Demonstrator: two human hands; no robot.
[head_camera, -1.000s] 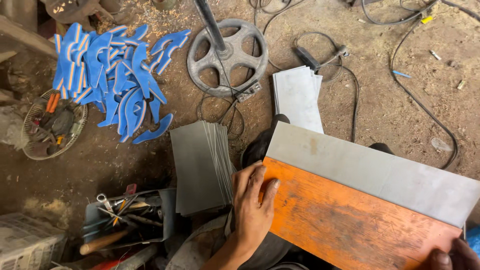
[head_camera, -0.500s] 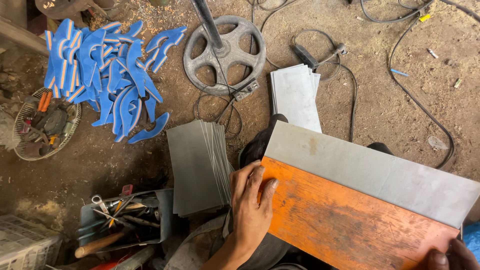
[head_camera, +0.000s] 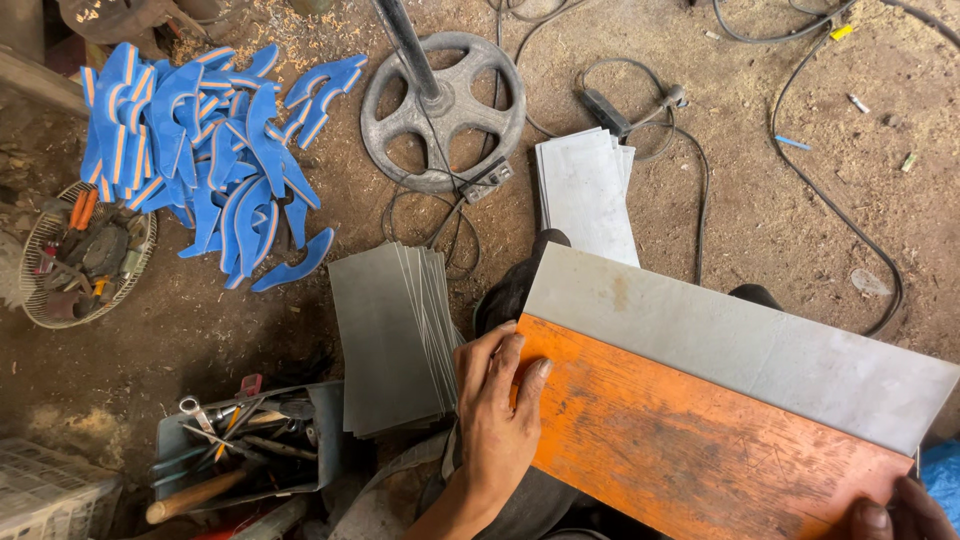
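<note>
The left hand (head_camera: 497, 420) is bare, with no glove, ring or watch, and dust lies in the creases of its knuckles. Its fingers (head_camera: 503, 352) end in short, plain nails. The forearm behind it is bare too, with no sleeve in view. At the bottom edge of the orange board (head_camera: 700, 440), only the bare fingertips of the right hand (head_camera: 897, 515) show, one with a short nail.

Board (head_camera: 700, 450) orange, scuffed — sheet (head_camera: 740, 345) grey — curved pieces (head_camera: 210, 150) blue, orange-striped.
</note>
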